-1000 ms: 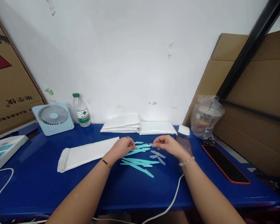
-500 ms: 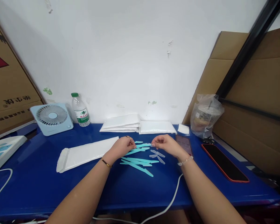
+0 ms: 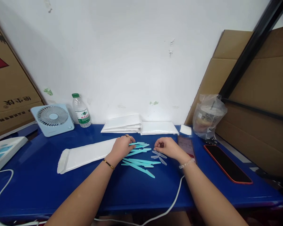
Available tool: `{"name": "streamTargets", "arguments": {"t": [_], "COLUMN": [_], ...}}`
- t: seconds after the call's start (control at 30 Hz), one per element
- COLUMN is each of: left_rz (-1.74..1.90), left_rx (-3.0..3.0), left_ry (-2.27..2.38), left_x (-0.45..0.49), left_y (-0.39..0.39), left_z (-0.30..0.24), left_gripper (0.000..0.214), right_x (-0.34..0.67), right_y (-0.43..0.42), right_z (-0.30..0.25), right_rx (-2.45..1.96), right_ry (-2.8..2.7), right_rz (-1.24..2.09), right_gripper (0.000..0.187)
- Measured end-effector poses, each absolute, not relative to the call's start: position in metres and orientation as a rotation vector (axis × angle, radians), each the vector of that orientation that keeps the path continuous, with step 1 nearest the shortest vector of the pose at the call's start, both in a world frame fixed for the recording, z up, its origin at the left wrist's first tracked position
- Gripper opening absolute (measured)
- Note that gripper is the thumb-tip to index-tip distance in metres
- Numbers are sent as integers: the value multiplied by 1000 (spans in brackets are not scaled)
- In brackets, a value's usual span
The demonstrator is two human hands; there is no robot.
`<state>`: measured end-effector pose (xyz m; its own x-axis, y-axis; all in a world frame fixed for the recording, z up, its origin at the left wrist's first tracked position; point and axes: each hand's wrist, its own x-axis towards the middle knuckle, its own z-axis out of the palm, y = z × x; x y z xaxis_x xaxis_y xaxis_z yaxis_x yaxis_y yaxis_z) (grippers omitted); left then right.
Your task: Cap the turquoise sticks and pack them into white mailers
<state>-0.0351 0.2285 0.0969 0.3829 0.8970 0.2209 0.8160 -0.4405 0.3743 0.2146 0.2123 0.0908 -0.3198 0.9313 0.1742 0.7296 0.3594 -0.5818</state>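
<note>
Several turquoise eyebrow razors (image 3: pixel 141 170) lie fanned out on the blue table between my hands. At their far end, my left hand (image 3: pixel 124 146) is closed, thumb and fingers pinching the handle end of an eyebrow razor (image 3: pixel 138 143). A pile of small translucent blade caps (image 3: pixel 163 161) rests just right of the razors. My right hand (image 3: pixel 166 147) hovers over these caps with its fingers curled and pinched together. Whatever sits in that pinch is too small to make out. Partly under my left hand lies a long white padded mailer (image 3: pixel 87 155).
Stacked white mailers (image 3: pixel 122 124) stand against the wall. Left are a blue fan (image 3: pixel 53 119), a water bottle (image 3: pixel 82 113) and a power strip (image 3: pixel 4 150). Right are two phones, one orange-edged (image 3: pixel 227 163), and a bagged drink cup (image 3: pixel 208 117). A white cable (image 3: pixel 174 201) crosses the front edge.
My hands have parted slightly from the razor they both touched. The left has shifted up and left to the farthest razors; the right has drawn back slightly above the caps.
</note>
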Motion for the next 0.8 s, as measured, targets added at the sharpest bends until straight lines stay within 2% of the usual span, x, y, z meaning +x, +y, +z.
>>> {"name": "streamTargets", "arguments": {"t": [0.17,0.33,0.53,0.63,0.8], "left_rz": [337,204,448,590,557], "left_rx": [2518,2496,2208,2088,2201], "left_ry": [1123,1064,1052,1102,1247], "left_x": [-27,-19,-26,-28,-28], "left_y": [217,211,214,214,212], "left_z": [98,95,100,105,109], "left_gripper": [23,14,25,33,38], "right_x": [208,204,225,230,221], "right_y": [212,212,213,212,206], "right_z": [84,84,98,105,108], "right_rx": [-1487,-1495,-1330,-1252,-1052], "right_ry": [-2344,-2333,-2079,-1951,-1956], "right_rz": [417,323,449,381,161], "right_gripper": [4,12,17,19,21]}}
